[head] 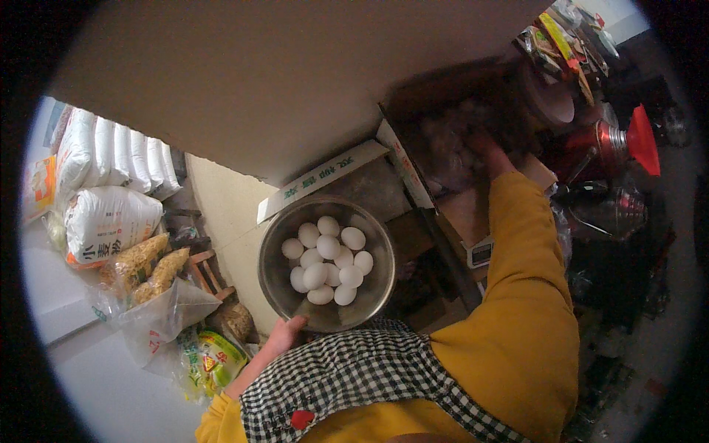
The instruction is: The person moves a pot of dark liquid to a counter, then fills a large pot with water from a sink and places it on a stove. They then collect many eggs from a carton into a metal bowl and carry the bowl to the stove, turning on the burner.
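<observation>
My left hand [288, 332] grips the near rim of a round stainless steel bowl [383, 266], thumb over the edge. Inside the bowl lies a heap of white eggs [328, 247], with bare metal showing around them. To the right, my right hand [487, 147] reaches down into a dark, open cardboard box [407, 160]. Shadow covers its fingers, so whether they hold anything cannot be made out. Clear plastic and pale round shapes, too dim to name, lie in the box near that hand.
A pale wall or panel [277, 83] rises close ahead. Flour sacks [111, 227] and bagged dry goods [160, 271] stand at the left. Right of my arm are a red thermos flask [587, 149] and another metal flask [609, 210]. A small device with a display [481, 253] sits below the box.
</observation>
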A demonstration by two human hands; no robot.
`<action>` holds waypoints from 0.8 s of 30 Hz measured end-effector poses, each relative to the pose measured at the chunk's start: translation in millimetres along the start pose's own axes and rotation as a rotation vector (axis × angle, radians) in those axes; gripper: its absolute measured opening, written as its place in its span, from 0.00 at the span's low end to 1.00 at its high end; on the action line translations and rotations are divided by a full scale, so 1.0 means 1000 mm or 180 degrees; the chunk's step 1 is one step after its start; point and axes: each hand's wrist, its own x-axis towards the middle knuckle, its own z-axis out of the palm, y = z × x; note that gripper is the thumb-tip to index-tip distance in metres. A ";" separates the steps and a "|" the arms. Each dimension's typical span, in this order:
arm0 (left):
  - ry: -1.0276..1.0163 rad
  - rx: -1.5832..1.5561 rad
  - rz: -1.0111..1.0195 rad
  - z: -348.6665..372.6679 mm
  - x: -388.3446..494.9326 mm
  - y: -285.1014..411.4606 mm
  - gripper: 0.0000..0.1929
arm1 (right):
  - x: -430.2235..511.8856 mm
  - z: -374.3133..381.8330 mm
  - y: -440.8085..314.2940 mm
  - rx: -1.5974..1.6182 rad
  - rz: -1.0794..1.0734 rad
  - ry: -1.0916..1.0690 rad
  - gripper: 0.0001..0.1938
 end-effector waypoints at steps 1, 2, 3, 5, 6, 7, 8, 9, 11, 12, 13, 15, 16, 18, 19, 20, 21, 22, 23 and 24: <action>0.0014 -0.0053 0.0020 0.001 0.000 0.000 0.18 | 0.000 0.003 0.000 -0.0206 -0.0107 0.0126 0.23; -0.0103 -0.0088 0.0134 0.002 -0.001 0.000 0.18 | 0.000 0.005 -0.001 -0.0407 -0.0239 0.0341 0.23; 0.0069 -0.0044 -0.0001 0.003 -0.001 0.001 0.18 | 0.000 0.006 0.000 -0.0460 -0.0203 0.0310 0.22; 0.0115 0.0086 -0.0023 0.003 -0.003 0.003 0.17 | 0.002 0.008 0.004 -0.0421 0.0039 0.0006 0.22; 0.0128 0.0143 -0.0044 0.003 -0.003 0.004 0.17 | 0.004 0.011 0.008 -0.0283 0.0145 -0.0112 0.22; 0.0106 0.0204 0.0003 0.002 -0.003 0.004 0.16 | 0.006 0.014 0.014 -0.0367 0.0130 -0.0204 0.21; 0.0020 0.0206 0.0157 0.001 -0.003 0.003 0.16 | 0.010 0.019 0.021 -0.0414 0.0082 -0.0180 0.21; 0.0142 0.0238 -0.0077 -0.002 -0.002 0.002 0.15 | 0.015 0.024 0.031 -0.0516 -0.0159 -0.0044 0.21; 0.0262 0.0181 -0.0330 -0.007 0.001 -0.002 0.14 | 0.030 0.034 0.051 -0.0934 0.0026 -0.0381 0.21; 0.0153 0.0293 -0.0164 -0.011 0.003 -0.003 0.13 | 0.036 0.038 0.060 -0.1194 -0.0047 -0.0528 0.21; 0.0041 0.0408 -0.0005 -0.014 0.006 -0.004 0.12 | 0.040 0.037 0.068 -0.1344 -0.0100 -0.0632 0.21; -0.0220 0.1850 0.0915 -0.020 0.011 -0.003 0.10 | 0.040 0.022 0.076 -0.1343 -0.0096 -0.0788 0.22; -0.0339 0.3263 0.1481 -0.022 0.011 -0.003 0.09 | 0.037 0.010 0.072 -0.0958 0.0131 -0.0733 0.22; 0.0055 0.1840 0.0362 -0.018 0.010 -0.004 0.08 | 0.010 -0.030 0.058 0.0613 0.0945 -0.0452 0.23; 0.0332 0.0756 -0.0095 -0.015 0.007 -0.004 0.08 | -0.004 -0.054 0.046 0.1289 0.1098 -0.0363 0.24; 0.0300 0.0233 -0.0144 -0.009 0.008 -0.003 0.08 | -0.017 -0.077 0.032 0.1867 0.1130 -0.0271 0.24; 0.0198 -0.0004 -0.0100 -0.004 0.007 -0.003 0.09 | -0.034 -0.100 0.019 0.2351 0.1028 -0.0137 0.25; 0.0147 -0.0159 -0.0059 -0.001 0.005 -0.001 0.09 | -0.047 -0.114 0.002 0.2715 0.0956 -0.0122 0.26; 0.0086 -0.0301 0.0005 0.002 0.004 0.002 0.10 | -0.060 -0.128 -0.013 0.3046 0.0803 -0.0084 0.27; 0.0066 -0.0295 -0.0002 0.004 0.003 0.004 0.11 | -0.075 -0.142 -0.027 0.3366 0.0618 0.0027 0.27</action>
